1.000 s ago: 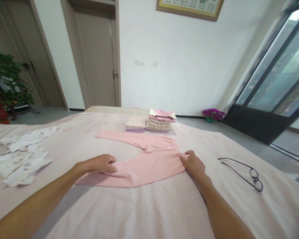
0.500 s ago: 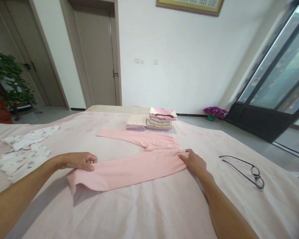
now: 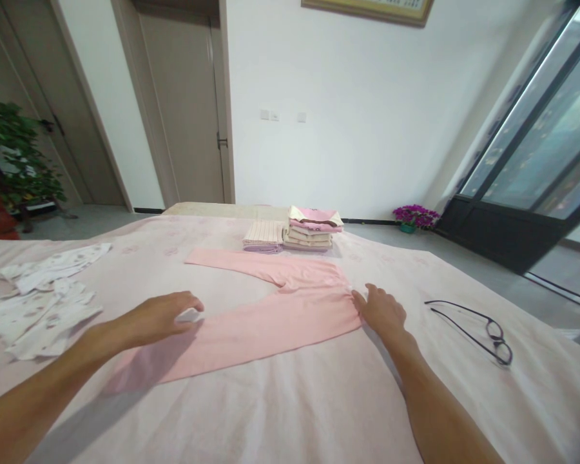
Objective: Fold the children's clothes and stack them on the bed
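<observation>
A pair of pink pants (image 3: 270, 325) lies spread flat on the bed, legs toward the left and waistband toward the right. My left hand (image 3: 167, 316) hovers over the near leg, thumb and fingers apart, holding nothing; its shadow falls across the fabric. Beside the waistband is my right hand (image 3: 379, 309), its thumb at the cloth edge and its fingers spread apart. A small white tag by the waistband is partly hidden by that hand.
Folded clothes (image 3: 309, 235) are stacked at the back, beside a striped folded garment (image 3: 263, 237). Crumpled white patterned clothing (image 3: 43, 303) lies at left, eyeglasses (image 3: 495, 338) at right. A pale pink sheet (image 3: 270, 419) covers the bed.
My left hand has let go of the near leg's end and moved up and right; that leg now lies flat. My right hand's fingers have loosened from the waistband.
</observation>
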### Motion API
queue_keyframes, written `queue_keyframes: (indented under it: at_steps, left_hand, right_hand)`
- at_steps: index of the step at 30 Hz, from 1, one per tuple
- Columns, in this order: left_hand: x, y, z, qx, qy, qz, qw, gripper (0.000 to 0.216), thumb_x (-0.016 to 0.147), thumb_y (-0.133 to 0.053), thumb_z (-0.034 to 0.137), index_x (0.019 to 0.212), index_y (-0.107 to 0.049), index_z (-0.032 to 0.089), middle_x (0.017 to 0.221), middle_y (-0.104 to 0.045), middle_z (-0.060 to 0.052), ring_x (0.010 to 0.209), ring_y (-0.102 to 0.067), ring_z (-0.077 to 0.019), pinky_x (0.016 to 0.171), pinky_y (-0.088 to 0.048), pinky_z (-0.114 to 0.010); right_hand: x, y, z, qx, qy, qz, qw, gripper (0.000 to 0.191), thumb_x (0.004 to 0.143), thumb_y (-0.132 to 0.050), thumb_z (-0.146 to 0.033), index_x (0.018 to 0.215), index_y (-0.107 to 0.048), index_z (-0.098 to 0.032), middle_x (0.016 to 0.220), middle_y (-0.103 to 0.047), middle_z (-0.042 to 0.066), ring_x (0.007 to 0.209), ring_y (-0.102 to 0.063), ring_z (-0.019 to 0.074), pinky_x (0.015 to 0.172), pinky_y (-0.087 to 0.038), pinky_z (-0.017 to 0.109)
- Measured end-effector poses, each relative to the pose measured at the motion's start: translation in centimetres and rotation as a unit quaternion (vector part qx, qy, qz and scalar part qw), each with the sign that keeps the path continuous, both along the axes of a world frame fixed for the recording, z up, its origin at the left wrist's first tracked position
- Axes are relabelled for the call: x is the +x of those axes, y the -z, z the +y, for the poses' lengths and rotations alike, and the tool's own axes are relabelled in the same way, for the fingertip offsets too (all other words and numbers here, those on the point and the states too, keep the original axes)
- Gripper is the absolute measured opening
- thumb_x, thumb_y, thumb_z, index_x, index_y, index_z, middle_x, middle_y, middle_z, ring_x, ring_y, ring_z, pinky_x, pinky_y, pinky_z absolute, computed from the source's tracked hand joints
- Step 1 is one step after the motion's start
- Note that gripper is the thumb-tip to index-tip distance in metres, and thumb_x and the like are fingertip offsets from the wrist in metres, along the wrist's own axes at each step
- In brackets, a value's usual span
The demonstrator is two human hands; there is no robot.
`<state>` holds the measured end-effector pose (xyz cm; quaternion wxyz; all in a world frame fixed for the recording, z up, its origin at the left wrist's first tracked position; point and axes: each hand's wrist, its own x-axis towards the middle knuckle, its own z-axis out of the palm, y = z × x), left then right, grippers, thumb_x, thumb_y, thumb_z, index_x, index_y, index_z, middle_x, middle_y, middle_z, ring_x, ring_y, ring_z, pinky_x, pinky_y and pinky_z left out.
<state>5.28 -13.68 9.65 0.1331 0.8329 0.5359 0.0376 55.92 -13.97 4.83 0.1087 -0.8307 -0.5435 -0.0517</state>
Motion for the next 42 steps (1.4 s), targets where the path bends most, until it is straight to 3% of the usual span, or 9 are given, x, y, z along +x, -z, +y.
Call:
queue_keyframes:
  at_steps: [4,8,13,17,20,23,29,35,42]
  left_hand:
    - [6.4,1.3,-0.9,0.012,0.154,-0.085,0.984,0.038,0.097,-0.043,0.048,0.121,-0.065,0.028,0.131,-0.064,-0.004,0.119,-0.058,-0.0222,0.105,-0.041,-0.033]
    - [12.4,3.1,-0.1,0.057,0.247,-0.125,0.959,0.040,0.099,-0.045,0.043,0.133,-0.058,0.026,0.146,-0.053,-0.006,0.137,-0.045,-0.0220,0.116,-0.034,-0.037]
    - [16.5,5.8,1.0,0.119,0.285,-0.105,0.945,0.056,0.095,-0.053,0.046,0.146,-0.044,0.025,0.159,-0.035,-0.009,0.150,-0.023,-0.0260,0.121,-0.025,-0.043]
    - [16.8,7.1,0.7,0.109,0.286,-0.050,0.951,0.061,0.096,-0.051,0.046,0.151,-0.036,0.024,0.161,-0.028,-0.014,0.150,-0.022,-0.0290,0.122,-0.018,-0.048]
    - [16.6,6.9,0.2,0.102,0.286,-0.024,0.953,0.060,0.098,-0.047,0.046,0.153,-0.033,0.026,0.163,-0.025,-0.013,0.150,-0.020,-0.0278,0.122,-0.016,-0.048]
    - [16.6,6.3,-0.1,0.093,0.287,-0.004,0.953,0.059,0.099,-0.043,0.047,0.154,-0.031,0.028,0.164,-0.022,-0.012,0.151,-0.018,-0.0276,0.122,-0.015,-0.048]
    - [16.8,5.7,-0.2,0.079,0.288,0.015,0.954,0.061,0.099,-0.042,0.048,0.155,-0.028,0.027,0.164,-0.021,-0.013,0.151,-0.017,-0.0285,0.122,-0.015,-0.049]
    - [16.2,5.9,-0.3,0.075,0.297,0.004,0.952,0.061,0.100,-0.037,0.052,0.156,-0.028,0.028,0.165,-0.017,-0.012,0.152,-0.014,-0.0280,0.122,-0.013,-0.049]
    - [13.0,5.8,-1.5,0.048,0.315,-0.003,0.948,0.066,0.099,-0.033,0.060,0.158,-0.020,0.032,0.166,-0.010,-0.008,0.152,-0.010,-0.0304,0.122,-0.013,-0.051]
  right_hand:
    - [-2.7,0.3,-0.4,0.094,-0.164,-0.073,0.979,0.046,0.098,-0.043,-0.037,0.140,-0.050,-0.019,0.142,-0.053,0.017,0.131,-0.046,0.0323,0.105,-0.036,0.048]
    - [-4.8,2.4,-0.1,0.063,-0.355,-0.076,0.930,0.048,0.097,-0.046,-0.035,0.143,-0.048,-0.020,0.156,-0.039,0.012,0.147,-0.027,0.0294,0.117,-0.024,0.052]
    - [-3.7,4.4,0.6,0.012,-0.323,-0.088,0.942,0.055,0.102,-0.035,-0.039,0.148,-0.041,-0.009,0.156,-0.036,0.017,0.147,-0.029,0.0268,0.119,-0.022,0.048]
    - [-3.0,3.9,0.9,0.013,-0.282,-0.094,0.955,0.055,0.102,-0.035,-0.041,0.145,-0.044,-0.008,0.153,-0.041,0.018,0.144,-0.034,0.0256,0.118,-0.026,0.043]
    - [-3.9,3.0,1.0,0.031,-0.253,-0.076,0.964,0.049,0.103,-0.030,-0.037,0.139,-0.052,-0.011,0.147,-0.050,0.016,0.139,-0.042,0.0251,0.114,-0.033,0.042]
    - [-5.4,2.6,1.1,0.047,-0.271,-0.080,0.958,0.050,0.103,-0.028,-0.034,0.141,-0.050,-0.012,0.149,-0.047,0.016,0.142,-0.038,0.0257,0.115,-0.030,0.045]
    - [-6.6,4.1,1.8,0.008,-0.369,-0.092,0.925,0.055,0.104,-0.025,-0.041,0.151,-0.039,-0.015,0.159,-0.033,0.013,0.148,-0.026,0.0247,0.118,-0.024,0.049]
    - [-5.2,5.2,2.3,0.031,-0.308,-0.102,0.945,0.059,0.102,-0.031,-0.043,0.151,-0.038,-0.011,0.158,-0.034,0.016,0.146,-0.029,0.0296,0.118,-0.023,0.052]
    - [-5.2,5.5,2.1,0.056,-0.274,-0.122,0.952,0.059,0.101,-0.035,-0.044,0.149,-0.041,-0.011,0.156,-0.037,0.016,0.145,-0.030,0.0317,0.117,-0.023,0.053]
